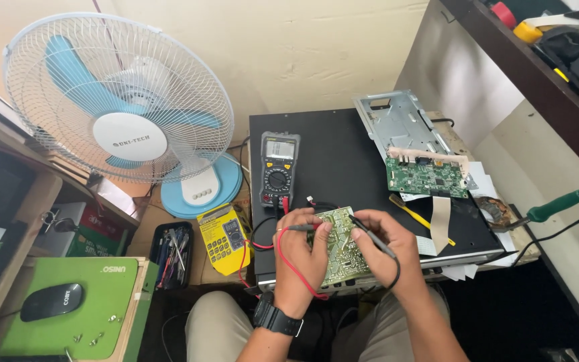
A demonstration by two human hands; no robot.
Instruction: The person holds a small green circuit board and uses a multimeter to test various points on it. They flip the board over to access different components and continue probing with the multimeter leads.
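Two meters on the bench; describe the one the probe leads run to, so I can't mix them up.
Start at the black panel right of the white fan. On its left edge stands the grey multimeter, with a round dial. The other meter is yellow, lying off the panel.

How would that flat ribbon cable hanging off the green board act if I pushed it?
The ribbon cable looks thin and flat, so probably floppy and light. It seems attached to the green board, so it would likely bend or swing rather than slide away.

We see a black flat panel (343, 161) serving as our bench, carrying a grey multimeter (279, 167), a pale circuit board (338, 245), a green circuit board (426, 177) and a metal bracket (400, 121).
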